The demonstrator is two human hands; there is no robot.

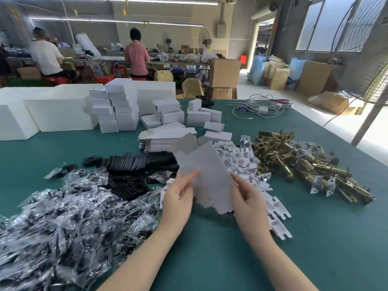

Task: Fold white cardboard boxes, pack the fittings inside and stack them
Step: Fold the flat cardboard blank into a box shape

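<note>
— Head view first: what covers the table?

— Green mat [315, 238]; plastic-bagged black parts [69, 217] heaped near left; brass fittings [304, 164] piled right; white plastic inserts [239, 158] between them; flat box blanks [165, 137] stacked in the middle; folded white boxes [117, 110] stacked at the far left.

— And the hands?

— Left hand [178, 198] and right hand [247, 198] each pinch an edge of one flat cardboard blank [207, 171], held tilted above the mat, near centre.

— The room?

— A workshop; two people [136, 57] at a far bench; brown cartons [224, 72] on the floor; a standing fan [369, 49] at far right.
</note>
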